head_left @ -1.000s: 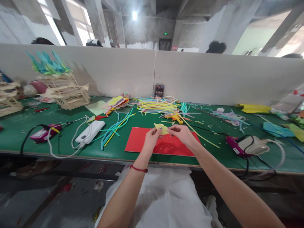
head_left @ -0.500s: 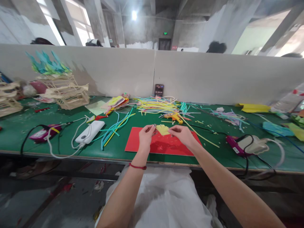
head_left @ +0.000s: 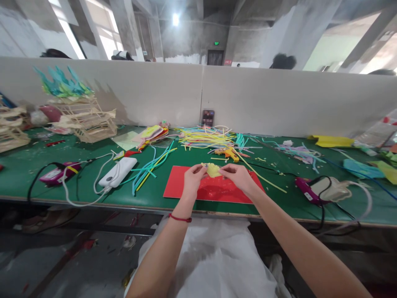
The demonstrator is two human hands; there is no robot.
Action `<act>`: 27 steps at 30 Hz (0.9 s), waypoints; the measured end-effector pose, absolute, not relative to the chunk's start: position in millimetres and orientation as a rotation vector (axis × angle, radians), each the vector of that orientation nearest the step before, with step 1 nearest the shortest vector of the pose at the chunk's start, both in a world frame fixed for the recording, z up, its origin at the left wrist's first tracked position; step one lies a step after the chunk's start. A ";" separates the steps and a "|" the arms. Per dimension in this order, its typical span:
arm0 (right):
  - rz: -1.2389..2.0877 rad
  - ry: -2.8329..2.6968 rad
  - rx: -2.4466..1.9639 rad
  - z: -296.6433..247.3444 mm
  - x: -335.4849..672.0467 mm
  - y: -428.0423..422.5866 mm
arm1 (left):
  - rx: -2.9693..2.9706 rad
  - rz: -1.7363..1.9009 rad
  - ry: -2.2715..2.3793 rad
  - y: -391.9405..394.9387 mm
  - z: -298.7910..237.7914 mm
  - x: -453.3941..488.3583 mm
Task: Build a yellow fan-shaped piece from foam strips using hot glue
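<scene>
My left hand [head_left: 192,179] and my right hand [head_left: 237,176] both pinch a small yellow foam piece [head_left: 213,169] with a scalloped edge. They hold it just above a red mat [head_left: 178,186] lying on the green table [head_left: 155,194]. The left fingers grip its left edge, the right fingers its right edge. A red string bracelet circles my left wrist. A yellow glue gun [head_left: 228,153] lies just beyond the mat, near a heap of yellow and teal foam strips [head_left: 204,137].
A white power bank [head_left: 118,172] with cables lies to the left, beside a pink glue gun [head_left: 57,174]. Another pink glue gun [head_left: 305,189] and cables sit on the right. Wooden stick models [head_left: 83,118] stand at the back left. A grey partition runs behind the table.
My left hand let go of the yellow piece for a moment, then closed on its left edge again. The piece turned a little between my fingers.
</scene>
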State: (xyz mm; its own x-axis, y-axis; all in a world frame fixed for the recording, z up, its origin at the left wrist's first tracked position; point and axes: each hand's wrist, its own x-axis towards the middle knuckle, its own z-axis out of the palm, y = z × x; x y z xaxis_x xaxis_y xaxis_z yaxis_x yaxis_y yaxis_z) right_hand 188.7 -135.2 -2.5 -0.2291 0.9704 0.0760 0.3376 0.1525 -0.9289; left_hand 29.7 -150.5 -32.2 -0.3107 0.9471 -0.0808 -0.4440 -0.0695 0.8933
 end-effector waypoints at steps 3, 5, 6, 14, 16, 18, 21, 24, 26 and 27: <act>1.083 -1.686 -1.267 -3.2 188.5 -135.4 | 0.666 1.599 1.092 -151.0 -31.8 31.8; 1.079 -1.678 -1.268 -4.5 188.2 -135.1 | 0.651 1.608 1.115 -151.1 -31.5 33.1; 1.071 -1.675 -1.267 -5.2 187.9 -134.9 | 0.644 1.618 1.127 -151.2 -31.3 33.9; 1.065 -1.616 -1.249 -9.2 183.5 -134.9 | 0.559 1.702 1.106 -152.8 -32.3 39.1; 1.076 -1.615 -1.252 -8.5 184.0 -135.4 | 0.552 1.683 1.102 -152.4 -34.0 38.5; 1.081 -1.621 -1.253 -7.5 185.1 -135.8 | 0.577 1.655 1.105 -152.1 -35.8 37.3; 1.077 -1.649 -1.252 -7.0 186.7 -136.1 | 0.651 1.602 1.114 -152.1 -37.8 35.9; 1.082 -1.681 -1.248 -8.6 186.9 -136.2 | 0.695 1.554 1.118 -152.2 -38.7 35.3; 1.082 -1.689 -1.245 -10.6 186.5 -136.0 | 0.698 1.540 1.119 -151.9 -39.1 34.9; 1.080 -1.690 -1.243 -11.6 186.3 -135.8 | 0.694 1.539 1.123 -151.5 -39.4 34.7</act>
State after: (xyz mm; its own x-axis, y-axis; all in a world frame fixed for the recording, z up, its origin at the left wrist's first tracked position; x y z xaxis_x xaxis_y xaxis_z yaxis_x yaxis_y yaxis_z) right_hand 186.3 -135.8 -11.6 -0.2351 0.9675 0.0928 0.3225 0.1678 -0.9316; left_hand 34.7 -151.5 -39.4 -0.2720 0.9545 -0.1223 -0.4080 0.0008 0.9130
